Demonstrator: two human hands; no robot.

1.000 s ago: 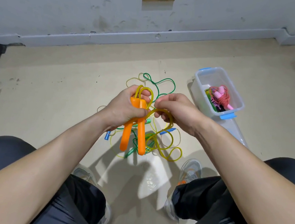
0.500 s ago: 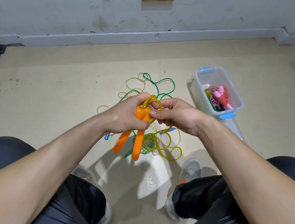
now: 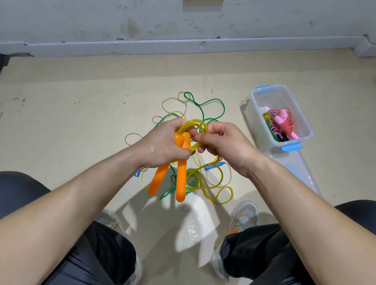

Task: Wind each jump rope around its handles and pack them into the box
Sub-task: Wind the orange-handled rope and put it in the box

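My left hand [image 3: 163, 143] grips the two orange handles [image 3: 180, 178] of a jump rope near their tops, and they point down toward the floor. Its yellow rope [image 3: 215, 188] loops over the handle tops and trails to the floor. My right hand [image 3: 225, 145] pinches that yellow rope right beside the handles. A clear plastic box [image 3: 257, 105] with blue clips stands on the floor to the right. It holds a wound pink jump rope [image 3: 283, 122] and other coloured ropes.
Under my hands lies a tangle of loose ropes: a green rope [image 3: 208, 103], a speckled cream rope [image 3: 174, 100], and blue handles [image 3: 213, 166]. The box lid [image 3: 302, 172] lies beside the box. My knees and shoes frame the bottom. A wall runs along the back.
The yellow rope has been brought up over the handle tops. The handles have dropped slightly and splayed apart, and my right hand has closed in against them.
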